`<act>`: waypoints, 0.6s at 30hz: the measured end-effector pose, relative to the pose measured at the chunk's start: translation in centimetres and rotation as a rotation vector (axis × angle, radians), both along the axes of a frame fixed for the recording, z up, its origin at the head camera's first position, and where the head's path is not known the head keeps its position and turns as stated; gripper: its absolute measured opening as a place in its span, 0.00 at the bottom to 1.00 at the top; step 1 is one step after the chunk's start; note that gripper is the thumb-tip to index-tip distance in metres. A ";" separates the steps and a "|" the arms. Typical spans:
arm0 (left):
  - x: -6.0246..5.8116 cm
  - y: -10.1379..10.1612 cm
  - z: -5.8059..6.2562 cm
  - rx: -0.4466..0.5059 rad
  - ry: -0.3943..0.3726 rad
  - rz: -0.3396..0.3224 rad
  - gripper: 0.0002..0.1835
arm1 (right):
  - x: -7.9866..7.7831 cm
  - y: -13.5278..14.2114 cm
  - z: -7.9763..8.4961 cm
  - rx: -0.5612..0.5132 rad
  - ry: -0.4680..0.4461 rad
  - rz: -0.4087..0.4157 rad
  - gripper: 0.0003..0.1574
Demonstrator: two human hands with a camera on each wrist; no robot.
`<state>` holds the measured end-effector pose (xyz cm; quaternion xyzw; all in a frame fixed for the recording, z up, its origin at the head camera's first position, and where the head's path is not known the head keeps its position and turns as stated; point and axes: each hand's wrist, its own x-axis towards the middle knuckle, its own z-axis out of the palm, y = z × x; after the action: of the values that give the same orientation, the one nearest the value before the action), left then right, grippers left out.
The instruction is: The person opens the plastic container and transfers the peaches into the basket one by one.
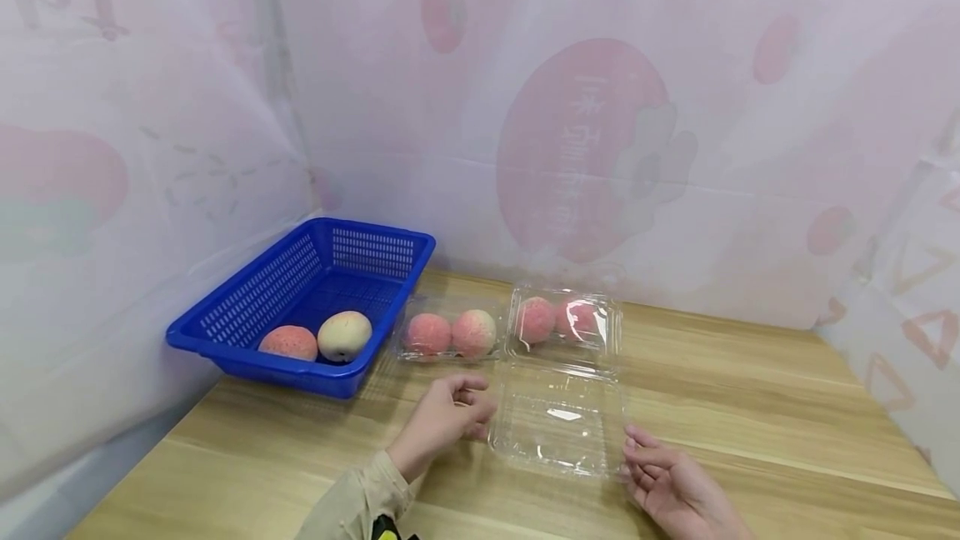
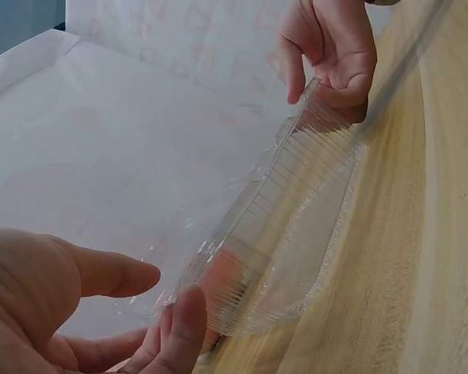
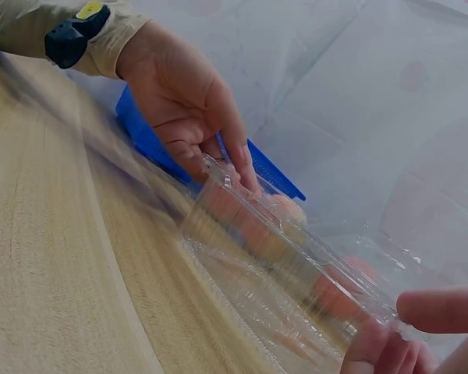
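A clear plastic clamshell box (image 1: 558, 419) lies open on the wooden table, its empty near half toward me. Its far half (image 1: 564, 322) holds two pink peaches. My left hand (image 1: 459, 411) pinches the left rim of the empty half between thumb and fingers. My right hand (image 1: 647, 458) pinches the right near corner. In the left wrist view the empty half (image 2: 285, 234) runs from my left hand (image 2: 160, 308) to my right hand (image 2: 327, 74). The right wrist view shows the box (image 3: 288, 269) between my left hand (image 3: 218, 160) and my right fingertips (image 3: 366, 351).
A second clear box (image 1: 450, 333) with two peaches sits shut just left of the open one. A blue plastic basket (image 1: 247, 357) at the back left holds two fruits. Pink printed sheeting walls the table on the left, back and right.
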<state>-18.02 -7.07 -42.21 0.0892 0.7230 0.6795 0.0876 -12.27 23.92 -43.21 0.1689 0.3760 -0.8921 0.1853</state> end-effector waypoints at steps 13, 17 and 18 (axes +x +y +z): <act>0.4 0.2 0.0 -0.036 0.008 -0.082 0.19 | 0.1 0.0 0.1 0.003 0.011 0.003 0.11; 0.5 0.2 0.1 -0.032 0.002 -0.081 0.19 | 0.2 0.0 0.1 0.003 0.011 -0.004 0.11; 0.5 0.2 0.2 -0.031 0.002 -0.082 0.19 | 0.2 0.0 0.1 0.006 0.012 -0.004 0.11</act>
<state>-17.48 -6.83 -42.03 0.1179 0.7293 0.6639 0.1163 -12.10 23.90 -43.07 0.1649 0.3792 -0.8923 0.1809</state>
